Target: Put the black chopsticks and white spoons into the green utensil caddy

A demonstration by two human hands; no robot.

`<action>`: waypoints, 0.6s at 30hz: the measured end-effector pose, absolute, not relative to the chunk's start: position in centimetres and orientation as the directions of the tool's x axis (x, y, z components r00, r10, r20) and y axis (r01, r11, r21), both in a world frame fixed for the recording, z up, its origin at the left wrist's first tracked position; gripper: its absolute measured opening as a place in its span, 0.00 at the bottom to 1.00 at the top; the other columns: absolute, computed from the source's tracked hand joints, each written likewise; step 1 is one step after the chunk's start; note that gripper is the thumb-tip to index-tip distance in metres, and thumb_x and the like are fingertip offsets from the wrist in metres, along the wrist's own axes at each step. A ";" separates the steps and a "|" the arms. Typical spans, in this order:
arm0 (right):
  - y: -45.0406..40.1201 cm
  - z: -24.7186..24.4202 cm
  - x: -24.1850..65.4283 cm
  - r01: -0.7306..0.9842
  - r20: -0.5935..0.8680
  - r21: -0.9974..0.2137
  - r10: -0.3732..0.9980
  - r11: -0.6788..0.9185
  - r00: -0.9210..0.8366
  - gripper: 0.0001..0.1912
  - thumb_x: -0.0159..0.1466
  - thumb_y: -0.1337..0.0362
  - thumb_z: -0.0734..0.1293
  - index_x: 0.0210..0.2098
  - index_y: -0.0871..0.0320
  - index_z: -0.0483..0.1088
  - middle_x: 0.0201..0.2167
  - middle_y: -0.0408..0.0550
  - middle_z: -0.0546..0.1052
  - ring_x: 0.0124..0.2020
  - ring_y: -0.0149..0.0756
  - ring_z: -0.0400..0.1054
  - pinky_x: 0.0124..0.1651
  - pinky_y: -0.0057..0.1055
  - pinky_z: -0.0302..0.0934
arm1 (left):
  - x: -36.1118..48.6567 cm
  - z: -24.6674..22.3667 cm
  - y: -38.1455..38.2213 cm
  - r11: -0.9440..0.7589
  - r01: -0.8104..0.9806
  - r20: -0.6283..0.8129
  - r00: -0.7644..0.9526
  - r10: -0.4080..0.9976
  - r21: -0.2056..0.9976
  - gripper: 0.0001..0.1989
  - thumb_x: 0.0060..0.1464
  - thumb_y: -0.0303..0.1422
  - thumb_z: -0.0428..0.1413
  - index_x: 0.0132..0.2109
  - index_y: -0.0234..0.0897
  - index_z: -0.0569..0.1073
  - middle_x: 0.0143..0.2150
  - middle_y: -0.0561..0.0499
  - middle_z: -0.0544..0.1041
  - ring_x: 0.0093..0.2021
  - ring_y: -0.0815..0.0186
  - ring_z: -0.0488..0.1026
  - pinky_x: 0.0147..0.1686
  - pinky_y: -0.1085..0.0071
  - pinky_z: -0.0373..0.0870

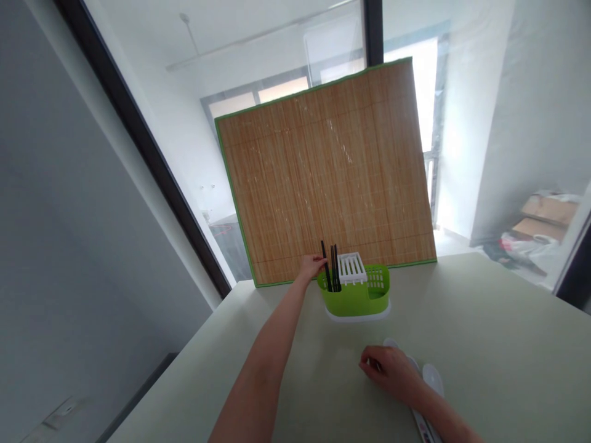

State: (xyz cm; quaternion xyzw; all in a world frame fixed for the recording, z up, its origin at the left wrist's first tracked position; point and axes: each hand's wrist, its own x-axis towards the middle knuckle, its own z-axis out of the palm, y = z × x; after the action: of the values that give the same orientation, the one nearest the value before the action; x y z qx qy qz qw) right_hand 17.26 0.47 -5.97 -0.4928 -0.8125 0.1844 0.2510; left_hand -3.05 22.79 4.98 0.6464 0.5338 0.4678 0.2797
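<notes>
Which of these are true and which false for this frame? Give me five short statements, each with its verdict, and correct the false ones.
1. The left hand is at the leftmost black chopstick. True.
2. The right hand is inside the green utensil basket. False: the right hand is above the tabletop, by the white spoons.
3. The green utensil basket has a white base. True.
4. The bamboo mat lies flat under the basket. False: the bamboo mat stands upright behind it.
5. In this view, the white slotted rack is left of the chopsticks. False: it is on their right.
</notes>
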 end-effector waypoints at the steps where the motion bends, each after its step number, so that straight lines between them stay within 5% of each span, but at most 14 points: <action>1: 0.5 -6.0 17.3 0.707 0.224 -0.548 0.893 0.447 -0.391 0.09 0.61 0.62 0.59 0.32 0.53 0.71 0.24 0.39 0.75 0.25 0.29 0.66 0.29 0.25 0.48 | -3.0 4.6 23.0 -0.247 0.435 0.274 0.001 0.962 0.866 0.16 0.45 0.41 0.61 0.29 0.28 0.75 0.21 0.48 0.73 0.22 0.70 0.69 0.25 0.73 0.68; 10: 0.5 -5.9 17.4 0.714 0.202 -0.544 0.895 0.441 -0.399 0.08 0.61 0.63 0.60 0.31 0.53 0.71 0.25 0.40 0.76 0.26 0.29 0.67 0.28 0.25 0.48 | -2.5 3.1 24.1 -0.149 0.509 0.149 0.040 0.988 0.848 0.20 0.43 0.46 0.61 0.31 0.29 0.77 0.25 0.46 0.75 0.26 0.68 0.70 0.26 0.73 0.65; 18: 0.9 -6.2 17.7 0.711 0.261 -0.521 0.881 0.472 -0.394 0.08 0.60 0.63 0.60 0.31 0.52 0.70 0.24 0.39 0.75 0.26 0.30 0.66 0.29 0.25 0.50 | -2.8 4.2 23.2 -0.220 0.550 0.258 0.008 0.966 0.806 0.14 0.46 0.38 0.60 0.36 0.31 0.77 0.33 0.43 0.78 0.33 0.64 0.73 0.35 0.69 0.68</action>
State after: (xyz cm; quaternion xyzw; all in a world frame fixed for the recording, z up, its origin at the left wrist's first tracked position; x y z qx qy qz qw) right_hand 17.66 0.88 -6.21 -0.4864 -0.8184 0.1650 0.2578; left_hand -2.76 23.18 4.25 0.6637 0.5712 0.4117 0.2526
